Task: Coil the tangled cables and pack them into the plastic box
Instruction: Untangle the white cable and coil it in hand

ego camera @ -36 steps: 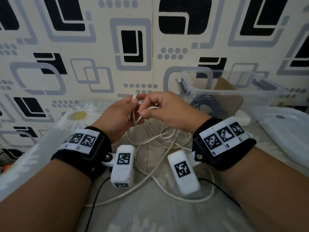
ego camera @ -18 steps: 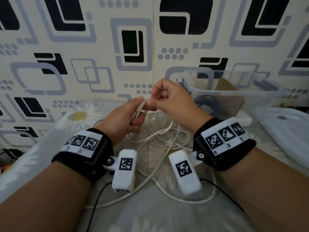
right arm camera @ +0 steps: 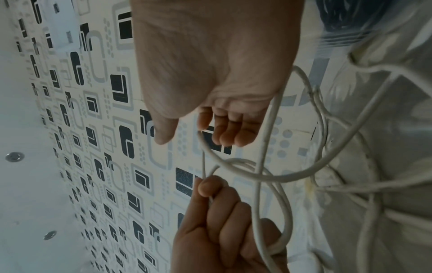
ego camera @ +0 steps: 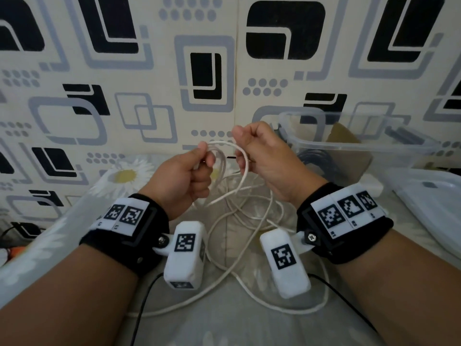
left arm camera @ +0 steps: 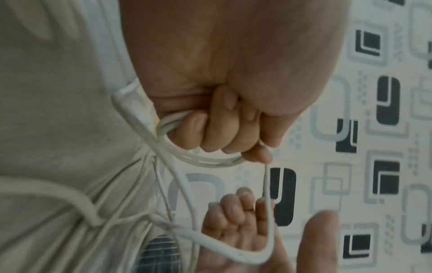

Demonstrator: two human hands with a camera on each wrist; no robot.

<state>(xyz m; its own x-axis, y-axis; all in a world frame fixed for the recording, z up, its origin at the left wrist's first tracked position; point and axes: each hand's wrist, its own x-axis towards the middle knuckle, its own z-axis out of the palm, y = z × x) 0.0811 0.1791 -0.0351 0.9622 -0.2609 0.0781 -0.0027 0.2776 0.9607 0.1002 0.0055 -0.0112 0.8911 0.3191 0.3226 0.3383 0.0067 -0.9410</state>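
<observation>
A long white cable (ego camera: 240, 216) lies tangled on the bedsheet between my forearms. My left hand (ego camera: 200, 159) is raised above it and grips a small bundle of loops (left arm camera: 205, 159) of this cable in its curled fingers. My right hand (ego camera: 240, 148) is just to the right at the same height. Its curled fingers hold a strand (right arm camera: 266, 136) that arcs over from the left hand and drops to the tangle. The clear plastic box (ego camera: 404, 148) stands open at the right, behind the right wrist, with a coiled dark cable (ego camera: 315, 159) inside.
The box's clear lid (ego camera: 434, 196) lies on the bed at the far right. A patterned wall (ego camera: 204, 71) stands close behind the hands. Thin black leads (ego camera: 142, 303) run from the wrist cameras across the sheet near me. A brown cardboard piece (ego camera: 349, 146) sits in the box.
Both hands have risen. The right hand has moved up and off to the right of the left, drawing a new arc of white cable between them.
</observation>
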